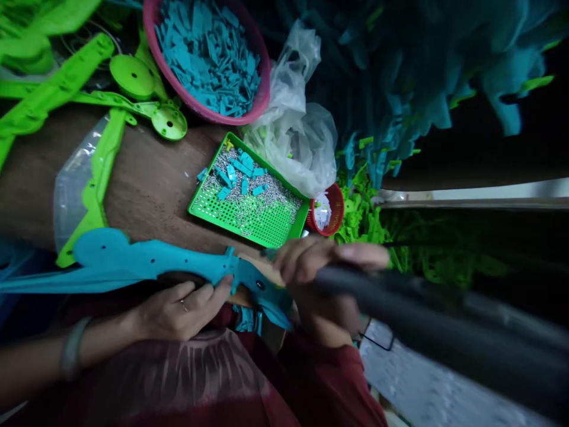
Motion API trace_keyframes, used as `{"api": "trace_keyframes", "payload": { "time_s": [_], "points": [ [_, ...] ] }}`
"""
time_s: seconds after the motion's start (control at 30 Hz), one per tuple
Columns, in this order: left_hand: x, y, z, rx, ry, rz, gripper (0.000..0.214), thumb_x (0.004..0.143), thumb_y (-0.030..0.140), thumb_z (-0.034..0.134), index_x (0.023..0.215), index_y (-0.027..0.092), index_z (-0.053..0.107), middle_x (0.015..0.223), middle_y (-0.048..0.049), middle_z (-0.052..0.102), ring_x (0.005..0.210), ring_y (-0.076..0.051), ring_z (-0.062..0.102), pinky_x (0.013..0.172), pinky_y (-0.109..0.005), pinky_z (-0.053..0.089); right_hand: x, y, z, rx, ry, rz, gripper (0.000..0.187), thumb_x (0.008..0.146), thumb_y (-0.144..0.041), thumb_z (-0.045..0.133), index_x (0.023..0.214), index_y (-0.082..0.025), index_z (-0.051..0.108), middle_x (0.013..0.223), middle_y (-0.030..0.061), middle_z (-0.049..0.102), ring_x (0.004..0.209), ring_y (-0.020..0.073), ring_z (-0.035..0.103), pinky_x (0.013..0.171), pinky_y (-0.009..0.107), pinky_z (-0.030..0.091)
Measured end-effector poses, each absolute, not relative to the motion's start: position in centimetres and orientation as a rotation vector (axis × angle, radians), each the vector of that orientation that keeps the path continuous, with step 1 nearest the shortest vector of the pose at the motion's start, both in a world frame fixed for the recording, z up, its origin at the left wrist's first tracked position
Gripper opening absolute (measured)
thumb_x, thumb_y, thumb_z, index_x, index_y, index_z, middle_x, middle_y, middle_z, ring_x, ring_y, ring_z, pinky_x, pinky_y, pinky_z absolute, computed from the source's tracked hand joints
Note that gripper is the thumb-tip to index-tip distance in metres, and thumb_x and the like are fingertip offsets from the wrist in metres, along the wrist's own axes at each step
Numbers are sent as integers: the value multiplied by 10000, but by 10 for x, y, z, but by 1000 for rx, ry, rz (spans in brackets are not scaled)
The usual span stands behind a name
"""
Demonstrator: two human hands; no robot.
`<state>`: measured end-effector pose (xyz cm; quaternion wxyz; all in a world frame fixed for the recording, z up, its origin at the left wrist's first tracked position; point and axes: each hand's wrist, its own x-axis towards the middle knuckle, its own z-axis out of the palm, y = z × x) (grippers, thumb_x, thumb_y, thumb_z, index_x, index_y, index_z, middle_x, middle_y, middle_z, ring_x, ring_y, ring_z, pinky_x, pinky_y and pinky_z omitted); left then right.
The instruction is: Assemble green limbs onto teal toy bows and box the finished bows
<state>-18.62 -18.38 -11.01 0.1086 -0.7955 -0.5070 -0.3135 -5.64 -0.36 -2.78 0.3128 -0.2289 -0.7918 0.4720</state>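
A long blue plastic toy bow part (173, 261) lies across the front edge of the table, with a rounded disc at its left end and screw holes along it. My left hand (186, 308), wearing a ring, holds it at the grip, fingertips against its near side. My right hand (320, 284) is closed around a dark cylindrical power screwdriver (400, 314), blurred by motion, over the right end of the part. The screwdriver's tip is hard to make out. Just beyond stands a green perforated tray (267, 228) holding many small screws (282, 193) and several small blue pieces (242, 169).
A pink basin (262, 110) full of blue pieces and a clear plastic bag (306, 142) stand behind the tray. A small red basket (338, 210) holds white pieces. Green bow parts (106, 160) lie at left. Blue parts (400, 101) are heaped at upper right.
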Motion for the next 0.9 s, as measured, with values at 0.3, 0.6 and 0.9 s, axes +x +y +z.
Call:
{"api": "trace_keyframes", "payload": {
  "time_s": [0.3,0.6,0.9],
  "points": [
    [-187,-172,-112,-2432,-1470,-1084,326,981,120,411,1144,83,690,1279,-138,663,1238,-244,597,1063,-369,465,-87,47,-71,-492,-1512,1160,200,802,-368,491,993,-309,488,492,-116,397,326,104,397,328,215,402],
    [-190,-171,-113,-2474,-1431,-1063,326,988,104,400,1146,72,683,1292,-151,653,1256,-260,582,940,-368,526,-87,48,-75,-474,-1546,1205,174,825,-388,523,975,-319,468,521,-105,400,365,107,434,348,216,402],
    [-191,-176,-117,-2407,-1503,-1125,278,977,110,462,1156,104,674,1285,-101,665,1242,-207,596,1001,-342,514,-47,-30,5,-701,-1607,1435,257,836,-481,585,1051,-341,564,524,-74,474,395,134,486,399,288,485]
  ]
}}
